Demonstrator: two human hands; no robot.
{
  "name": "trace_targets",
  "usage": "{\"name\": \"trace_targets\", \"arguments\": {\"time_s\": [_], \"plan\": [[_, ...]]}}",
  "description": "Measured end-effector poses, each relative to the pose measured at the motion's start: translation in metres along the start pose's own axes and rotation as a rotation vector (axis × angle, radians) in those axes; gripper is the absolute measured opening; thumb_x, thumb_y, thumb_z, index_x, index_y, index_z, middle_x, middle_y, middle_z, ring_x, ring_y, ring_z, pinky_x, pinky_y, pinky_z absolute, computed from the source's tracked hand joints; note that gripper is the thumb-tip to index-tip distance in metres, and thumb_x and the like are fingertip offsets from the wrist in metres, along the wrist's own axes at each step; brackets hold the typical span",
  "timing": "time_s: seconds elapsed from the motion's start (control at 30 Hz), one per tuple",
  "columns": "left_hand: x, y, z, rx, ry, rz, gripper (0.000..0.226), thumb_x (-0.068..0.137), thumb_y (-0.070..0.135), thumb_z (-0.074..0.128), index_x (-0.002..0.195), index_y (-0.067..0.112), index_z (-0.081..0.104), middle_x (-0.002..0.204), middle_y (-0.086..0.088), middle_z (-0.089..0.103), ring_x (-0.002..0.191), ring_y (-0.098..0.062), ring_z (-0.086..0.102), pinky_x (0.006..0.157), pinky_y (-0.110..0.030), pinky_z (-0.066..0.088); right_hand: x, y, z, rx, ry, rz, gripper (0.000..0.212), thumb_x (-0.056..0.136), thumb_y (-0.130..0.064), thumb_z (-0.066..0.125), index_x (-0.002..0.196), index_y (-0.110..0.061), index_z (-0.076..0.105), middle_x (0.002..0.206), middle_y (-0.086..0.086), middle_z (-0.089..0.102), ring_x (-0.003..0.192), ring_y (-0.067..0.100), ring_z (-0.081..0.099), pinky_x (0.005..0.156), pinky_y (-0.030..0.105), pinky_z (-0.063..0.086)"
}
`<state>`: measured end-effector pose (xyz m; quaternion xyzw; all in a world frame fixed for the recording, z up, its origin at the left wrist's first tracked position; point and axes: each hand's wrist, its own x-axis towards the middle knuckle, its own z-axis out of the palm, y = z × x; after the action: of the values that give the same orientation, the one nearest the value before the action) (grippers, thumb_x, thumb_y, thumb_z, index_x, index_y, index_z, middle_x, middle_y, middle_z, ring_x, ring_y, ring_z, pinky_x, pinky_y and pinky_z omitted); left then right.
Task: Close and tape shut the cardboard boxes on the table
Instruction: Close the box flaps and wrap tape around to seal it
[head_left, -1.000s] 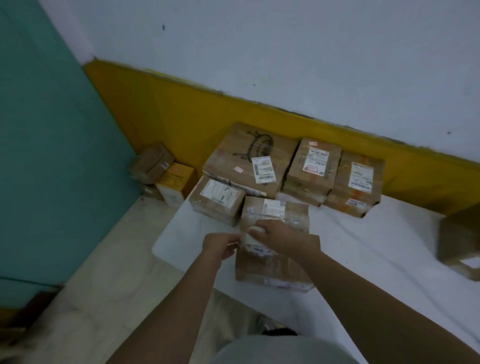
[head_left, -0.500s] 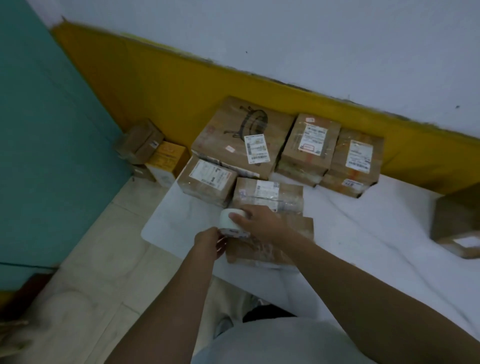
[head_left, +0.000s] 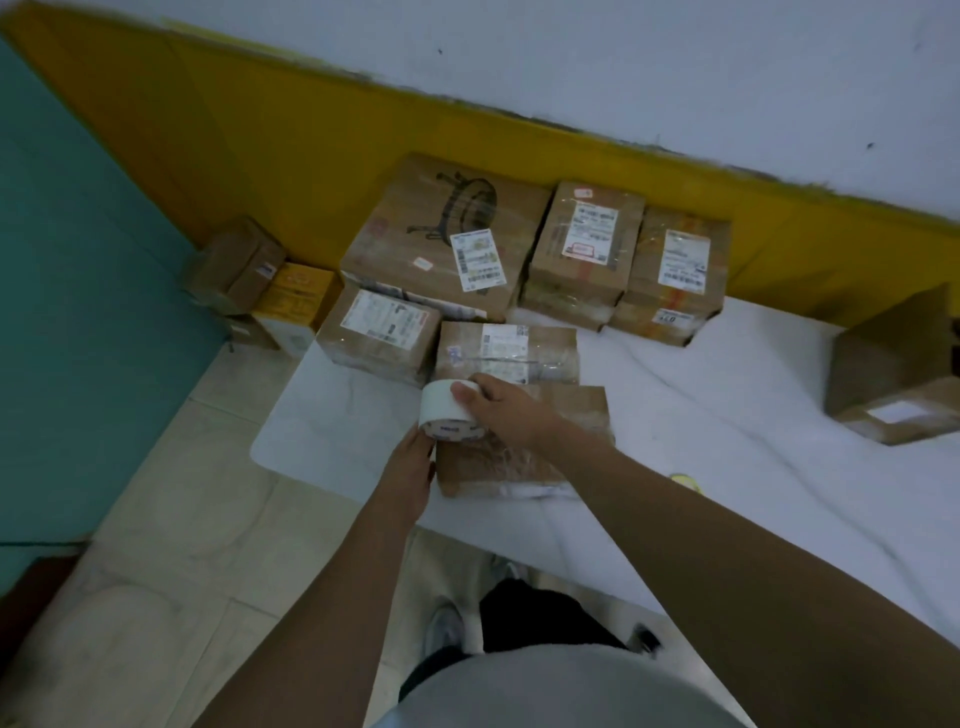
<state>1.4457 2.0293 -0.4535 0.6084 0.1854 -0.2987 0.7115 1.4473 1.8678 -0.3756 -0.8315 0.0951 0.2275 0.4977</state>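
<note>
A white roll of tape is held above the left end of a flat cardboard box lying on the white table. My right hand grips the roll from the right, thumb on its top. My left hand touches the roll's lower edge from below; its fingertips are hidden behind the roll. The box is wrapped in clear tape and looks closed. A labelled box lies just behind it.
Taped, labelled boxes stand along the yellow wall: a large one, two stacked pairs, a small one. An open-flapped box sits at the right. More boxes lie on the floor by the teal wall.
The tape roll and both hands have shifted left, from over the box's middle to its left end. The head camera has tilted downward and closer.
</note>
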Motion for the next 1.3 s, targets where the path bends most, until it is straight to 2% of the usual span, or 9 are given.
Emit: {"name": "trace_targets", "arguments": {"time_s": [0.07, 0.23, 0.4, 0.57, 0.7, 0.9, 1.07, 1.2, 1.3], "plan": [[0.003, -0.008, 0.0, 0.035, -0.038, -0.013, 0.042, 0.102, 0.035, 0.047, 0.137, 0.013, 0.054, 0.134, -0.015, 0.059, 0.121, -0.032, 0.057, 0.103, -0.054, 0.046, 0.0, 0.006, 0.0, 0.025, 0.023, -0.006, 0.043, 0.1, -0.054, 0.04, 0.118, -0.018, 0.056, 0.109, 0.002, 0.059, 0.098, 0.018, 0.057, 0.073, 0.026, 0.043], [0.01, -0.013, -0.006, 0.228, -0.039, 0.079, 0.028, 0.105, 0.022, 0.041, 0.128, 0.022, 0.057, 0.124, -0.009, 0.064, 0.113, -0.022, 0.061, 0.1, -0.046, 0.05, -0.005, 0.018, 0.003, 0.084, 0.06, -0.011, 0.043, 0.099, -0.053, 0.045, 0.107, -0.012, 0.058, 0.101, 0.006, 0.063, 0.087, 0.015, 0.058, 0.067, 0.023, 0.044], [0.008, -0.01, -0.005, 0.202, -0.042, 0.08, 0.034, 0.105, 0.019, 0.042, 0.137, 0.015, 0.053, 0.13, -0.012, 0.061, 0.118, -0.024, 0.058, 0.103, -0.046, 0.048, -0.005, 0.014, 0.002, -0.006, 0.079, -0.075, 0.032, 0.1, -0.051, 0.044, 0.102, -0.022, 0.058, 0.092, -0.005, 0.06, 0.079, 0.005, 0.055, 0.063, 0.02, 0.04], [-0.017, -0.023, 0.013, 0.063, 0.019, 0.194, 0.031, 0.101, 0.015, 0.044, 0.13, 0.018, 0.054, 0.12, -0.006, 0.064, 0.103, -0.014, 0.064, 0.082, -0.027, 0.055, -0.002, 0.018, 0.003, -0.078, 0.079, -0.094, 0.039, 0.1, -0.057, 0.037, 0.105, -0.024, 0.057, 0.099, -0.002, 0.062, 0.086, 0.009, 0.058, 0.07, 0.024, 0.045], [-0.022, -0.037, 0.024, 0.219, 0.002, 0.308, 0.042, 0.101, 0.026, 0.052, 0.141, 0.026, 0.038, 0.126, 0.0, 0.06, 0.112, -0.014, 0.061, 0.092, -0.03, 0.053, 0.0, 0.024, 0.004, -0.058, 0.079, -0.101, 0.046, 0.097, -0.063, 0.036, 0.103, -0.023, 0.058, 0.099, -0.002, 0.064, 0.091, 0.014, 0.061, 0.08, 0.03, 0.049], [-0.016, -0.04, 0.022, 0.339, 0.004, 0.347, 0.045, 0.1, 0.028, 0.052, 0.142, 0.024, 0.035, 0.124, 0.002, 0.059, 0.112, -0.013, 0.06, 0.079, -0.009, 0.05, 0.006, 0.018, -0.005, -0.144, 0.003, -0.12, 0.054, 0.094, -0.068, 0.037, 0.099, -0.022, 0.064, 0.091, -0.004, 0.068, 0.085, 0.014, 0.065, 0.074, 0.026, 0.051], [-0.008, -0.046, 0.019, 0.406, 0.014, 0.335, 0.078, 0.088, 0.059, 0.055, 0.154, 0.031, 0.023, 0.151, 0.004, 0.042, 0.133, -0.014, 0.047, 0.107, -0.035, 0.045, 0.002, 0.016, -0.039, -0.333, 0.012, -0.118, 0.068, 0.094, -0.066, 0.037, 0.089, -0.005, 0.066, 0.083, 0.008, 0.066, 0.075, 0.019, 0.062, 0.069, 0.033, 0.048], [-0.011, -0.046, 0.021, 0.444, -0.002, 0.324, 0.076, 0.09, 0.059, 0.051, 0.155, 0.039, 0.016, 0.153, 0.012, 0.038, 0.135, -0.008, 0.043, 0.111, -0.034, 0.039, -0.024, 0.034, -0.07, -0.597, -0.006, -0.122, 0.057, 0.101, -0.055, 0.036, 0.064, -0.013, 0.046, 0.061, 0.001, 0.043, 0.054, 0.012, 0.041, 0.055, 0.028, 0.031], [-0.013, -0.041, 0.026, 0.457, -0.042, 0.302, 0.07, 0.092, 0.058, 0.051, 0.153, 0.039, 0.022, 0.149, 0.012, 0.044, 0.134, -0.007, 0.045, 0.113, -0.038, 0.039, -0.033, 0.046, -0.07, -0.693, 0.029, -0.114, 0.052, 0.101, -0.058, 0.032, 0.084, -0.019, 0.062, 0.079, 0.001, 0.061, 0.072, 0.014, 0.057, 0.067, 0.031, 0.047]]}}
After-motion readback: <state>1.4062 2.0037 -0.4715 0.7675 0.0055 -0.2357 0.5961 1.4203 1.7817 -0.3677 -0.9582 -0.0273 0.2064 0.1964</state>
